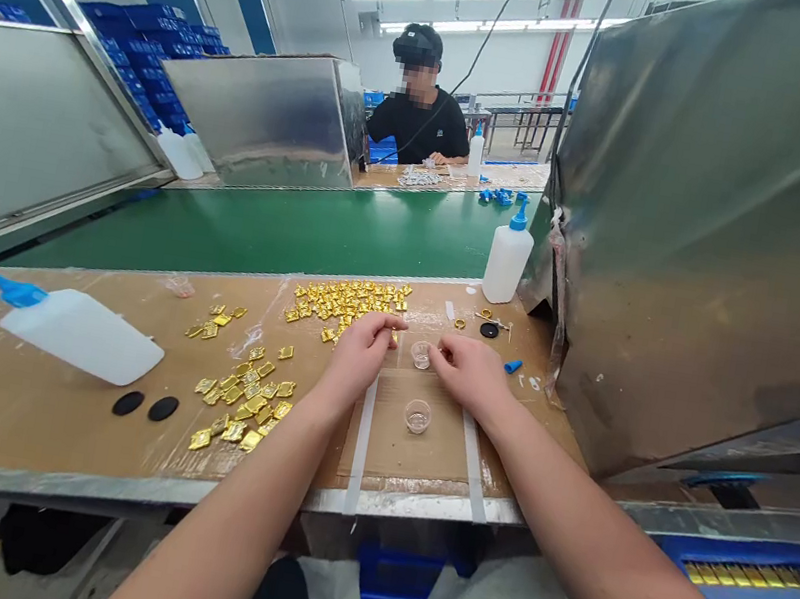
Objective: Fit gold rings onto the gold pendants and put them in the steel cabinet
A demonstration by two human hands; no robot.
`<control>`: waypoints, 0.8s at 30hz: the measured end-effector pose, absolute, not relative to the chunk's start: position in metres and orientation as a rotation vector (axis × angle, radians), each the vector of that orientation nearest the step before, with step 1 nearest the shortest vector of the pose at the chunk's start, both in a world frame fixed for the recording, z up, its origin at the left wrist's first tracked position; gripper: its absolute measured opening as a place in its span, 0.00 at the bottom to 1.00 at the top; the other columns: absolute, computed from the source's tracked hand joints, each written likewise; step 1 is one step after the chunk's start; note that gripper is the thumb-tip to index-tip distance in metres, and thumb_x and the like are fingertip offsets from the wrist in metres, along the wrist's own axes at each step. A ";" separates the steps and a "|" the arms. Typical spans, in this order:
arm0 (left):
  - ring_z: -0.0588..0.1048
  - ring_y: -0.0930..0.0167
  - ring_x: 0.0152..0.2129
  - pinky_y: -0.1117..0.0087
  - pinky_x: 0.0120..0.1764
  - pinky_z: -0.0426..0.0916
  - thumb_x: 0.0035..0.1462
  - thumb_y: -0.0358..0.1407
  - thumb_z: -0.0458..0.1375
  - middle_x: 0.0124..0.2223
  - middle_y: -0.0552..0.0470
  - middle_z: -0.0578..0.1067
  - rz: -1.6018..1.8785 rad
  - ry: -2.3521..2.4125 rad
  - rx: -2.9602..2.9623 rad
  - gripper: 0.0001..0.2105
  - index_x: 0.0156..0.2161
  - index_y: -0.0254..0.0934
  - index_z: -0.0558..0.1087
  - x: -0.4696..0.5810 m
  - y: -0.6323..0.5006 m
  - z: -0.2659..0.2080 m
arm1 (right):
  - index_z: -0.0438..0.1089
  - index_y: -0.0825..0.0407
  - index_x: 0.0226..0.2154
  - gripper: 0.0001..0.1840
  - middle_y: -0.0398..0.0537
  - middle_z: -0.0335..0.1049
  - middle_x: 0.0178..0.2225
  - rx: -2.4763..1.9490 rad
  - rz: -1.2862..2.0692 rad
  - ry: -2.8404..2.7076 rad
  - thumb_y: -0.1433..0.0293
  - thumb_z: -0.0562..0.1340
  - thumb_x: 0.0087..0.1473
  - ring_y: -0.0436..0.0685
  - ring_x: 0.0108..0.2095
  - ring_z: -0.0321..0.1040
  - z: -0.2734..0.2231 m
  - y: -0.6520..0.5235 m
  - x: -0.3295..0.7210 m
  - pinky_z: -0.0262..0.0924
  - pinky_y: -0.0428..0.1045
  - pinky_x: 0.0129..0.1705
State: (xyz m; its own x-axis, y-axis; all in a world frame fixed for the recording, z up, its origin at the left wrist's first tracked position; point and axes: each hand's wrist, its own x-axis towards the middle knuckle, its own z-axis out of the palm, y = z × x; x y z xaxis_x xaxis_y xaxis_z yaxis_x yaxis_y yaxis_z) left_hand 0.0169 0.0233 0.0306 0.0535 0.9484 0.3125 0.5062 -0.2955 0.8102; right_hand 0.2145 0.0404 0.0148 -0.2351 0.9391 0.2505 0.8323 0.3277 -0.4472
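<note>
My left hand (364, 347) rests just in front of a pile of gold square pieces (350, 302), its index finger stretched to the right and its other fingers loosely bent. Nothing shows between those fingers. Opposite it, my right hand (470, 373) is closed, its fingertips at the rim of a small clear plastic cup (421, 354); how firmly they grip is hard to see. A second clear cup (417, 418) stands nearer to me on a cardboard pad (387, 449) between two white tape strips. More gold pieces (248, 397) lie scattered left of my left forearm.
A white squeeze bottle (83, 330) lies on the left, near black discs (162, 408). Another bottle (507, 261) stands by the metal panel (699, 236) on the right. Beyond the bench runs a green conveyor belt (260, 227), with a co-worker (426, 111) seated across it.
</note>
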 end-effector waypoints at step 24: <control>0.67 0.60 0.62 0.57 0.63 0.64 0.62 0.26 0.56 0.62 0.41 0.68 0.905 1.274 2.483 0.22 0.60 0.41 0.67 0.034 0.030 0.002 | 0.59 0.51 0.17 0.16 0.38 0.58 0.19 -1.372 0.688 -1.892 0.66 0.58 0.53 0.50 0.24 0.56 0.007 0.048 0.213 0.42 0.47 0.27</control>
State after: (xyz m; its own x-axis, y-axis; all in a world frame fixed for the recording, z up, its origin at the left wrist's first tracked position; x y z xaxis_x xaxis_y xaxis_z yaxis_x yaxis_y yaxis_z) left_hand 0.0340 0.0300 0.0019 0.4390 0.7907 0.4268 0.6635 -0.6056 0.4394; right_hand 0.2127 0.0481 0.0068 -0.2027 0.9534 0.2235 0.5872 0.3010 -0.7514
